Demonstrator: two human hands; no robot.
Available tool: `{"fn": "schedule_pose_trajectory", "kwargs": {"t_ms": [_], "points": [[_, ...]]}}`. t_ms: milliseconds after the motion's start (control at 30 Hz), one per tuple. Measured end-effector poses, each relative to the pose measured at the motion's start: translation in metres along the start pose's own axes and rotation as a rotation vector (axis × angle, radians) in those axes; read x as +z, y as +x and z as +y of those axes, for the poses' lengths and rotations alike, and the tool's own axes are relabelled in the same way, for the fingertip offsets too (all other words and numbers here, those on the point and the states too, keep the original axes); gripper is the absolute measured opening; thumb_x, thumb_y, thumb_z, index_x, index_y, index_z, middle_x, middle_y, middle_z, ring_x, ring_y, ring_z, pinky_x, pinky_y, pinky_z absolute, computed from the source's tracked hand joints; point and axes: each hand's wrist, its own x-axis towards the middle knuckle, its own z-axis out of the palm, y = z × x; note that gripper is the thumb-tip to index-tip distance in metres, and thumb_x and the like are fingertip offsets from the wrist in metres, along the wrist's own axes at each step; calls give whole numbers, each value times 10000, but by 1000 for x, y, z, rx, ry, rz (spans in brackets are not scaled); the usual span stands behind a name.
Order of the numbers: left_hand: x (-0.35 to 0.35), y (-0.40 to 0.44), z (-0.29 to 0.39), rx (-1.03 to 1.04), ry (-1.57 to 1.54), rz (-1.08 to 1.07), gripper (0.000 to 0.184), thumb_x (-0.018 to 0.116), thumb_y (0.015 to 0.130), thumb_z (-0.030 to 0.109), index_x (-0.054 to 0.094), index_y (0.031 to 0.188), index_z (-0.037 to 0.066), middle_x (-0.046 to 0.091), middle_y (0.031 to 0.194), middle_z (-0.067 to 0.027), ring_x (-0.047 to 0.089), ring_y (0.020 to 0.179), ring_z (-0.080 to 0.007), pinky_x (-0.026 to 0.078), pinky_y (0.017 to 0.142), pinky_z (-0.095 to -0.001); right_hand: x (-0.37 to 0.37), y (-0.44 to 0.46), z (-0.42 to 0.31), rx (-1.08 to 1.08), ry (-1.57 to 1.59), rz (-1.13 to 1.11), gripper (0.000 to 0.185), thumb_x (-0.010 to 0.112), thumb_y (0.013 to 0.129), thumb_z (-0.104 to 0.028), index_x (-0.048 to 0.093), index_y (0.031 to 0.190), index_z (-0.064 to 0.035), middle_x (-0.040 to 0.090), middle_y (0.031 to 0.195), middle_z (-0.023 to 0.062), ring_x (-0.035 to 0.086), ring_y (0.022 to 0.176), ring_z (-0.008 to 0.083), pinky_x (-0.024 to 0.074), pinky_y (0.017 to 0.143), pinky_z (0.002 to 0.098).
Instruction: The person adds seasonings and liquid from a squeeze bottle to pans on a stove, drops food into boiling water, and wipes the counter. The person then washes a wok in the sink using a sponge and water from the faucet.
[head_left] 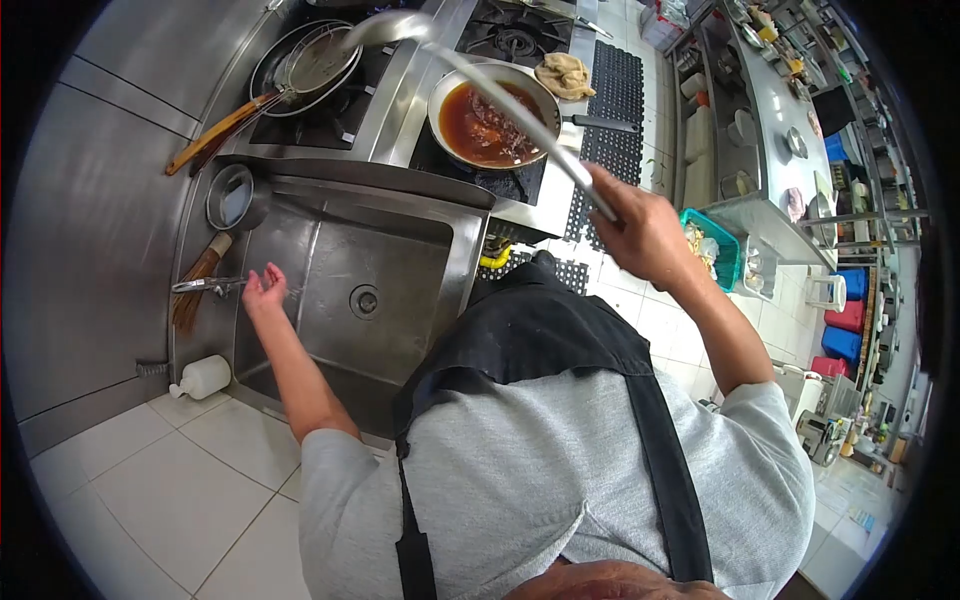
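My right hand [640, 225] is closed round the handle of a long metal ladle [510, 108]. The ladle crosses above a pan [490, 115] of reddish-brown liquid on the stove, and its bowl is raised at the upper left of the pan. My left hand [265, 290] is over the left side of the steel sink [370, 250], beside the metal faucet [210, 285], with its fingers apart and nothing held. Whether its fingertips touch the faucet's end is unclear.
A wok with a strainer [320, 62] stands on the left burner. A metal pot [232, 197], a brush [205, 270] and a white bottle [203, 377] lie by the sink. A folded cloth [565, 76] sits beside the pan. A green basket [718, 250] is at right.
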Motion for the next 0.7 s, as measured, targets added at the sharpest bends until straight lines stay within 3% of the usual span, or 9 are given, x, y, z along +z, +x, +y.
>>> {"fn": "schedule_pose_trajectory", "kwargs": {"t_ms": [167, 200, 233, 300, 367, 500, 567, 667, 700], "points": [[9, 6, 20, 116, 33, -131, 290, 594, 878, -43, 654, 1096, 140, 591, 1214, -120, 623, 1056, -317, 569, 869, -501, 40, 45, -65, -188, 361, -342, 602, 665, 821, -80, 523, 1402, -10, 709, 912, 250, 725, 822, 385, 570, 727, 459], [10, 6, 23, 154, 24, -223, 308, 591, 868, -72, 655, 1086, 137, 627, 1155, -108, 638, 1033, -315, 571, 868, -495, 80, 54, -60, -285, 467, -311, 593, 675, 889, -132, 510, 1448, -20, 728, 892, 170, 716, 719, 219, 573, 683, 355], [10, 6, 29, 149, 16, -224, 308, 591, 868, -72, 655, 1086, 137, 627, 1155, -108, 638, 1033, -315, 571, 868, -495, 59, 70, -105, 96, 566, -714, 561, 663, 896, -154, 529, 1419, -3, 684, 809, 101, 656, 615, 151, 546, 589, 314], [11, 4, 39, 141, 15, -364, 329, 572, 863, -101, 660, 1091, 119, 680, 1056, -88, 667, 984, -318, 575, 882, -481, 99, 92, -134, 117, 690, -851, 332, 649, 871, -184, 661, 1136, 16, 626, 746, 36, 602, 552, 108, 512, 530, 281], [13, -10, 41, 131, 46, -415, 331, 573, 862, -110, 658, 1095, 108, 691, 1052, -91, 675, 972, -321, 578, 886, -482, 127, 106, -167, 183, 821, -928, 227, 629, 907, -203, 662, 943, 19, 615, 752, 18, 586, 545, 114, 495, 501, 287], [19, -50, 39, 216, 182, -503, 296, 568, 887, -95, 629, 1128, 65, 679, 1144, -129, 657, 1046, -333, 557, 961, -493, 168, 120, -207, 479, 1188, -1139, 192, 614, 955, -201, 629, 924, -12, 595, 754, 1, 554, 533, 103, 472, 464, 297], [17, -62, 40, 248, 232, -529, 287, 567, 894, -89, 620, 1136, 55, 668, 1169, -139, 647, 1076, -334, 545, 988, -492, 187, 126, -216, 702, 1437, -1379, 138, 592, 987, -189, 594, 962, -54, 564, 743, -23, 521, 522, 81, 443, 429, 281], [19, -67, 39, 216, 252, -541, 262, 555, 886, -94, 609, 1110, 30, 654, 1187, -150, 630, 1101, -336, 523, 1023, -483, 188, 129, -220, 694, 1437, -1511, 104, 578, 990, -179, 564, 992, -76, 539, 724, -46, 511, 518, 59, 437, 418, 253], [17, -59, 40, 199, 229, -555, 254, 552, 881, -96, 609, 1096, 27, 657, 1166, -150, 633, 1087, -336, 524, 1018, -484, 176, 126, -229, 759, 1430, -1438, 123, 565, 997, -187, 582, 1014, -66, 535, 732, -56, 508, 511, 63, 432, 405, 232]]}}
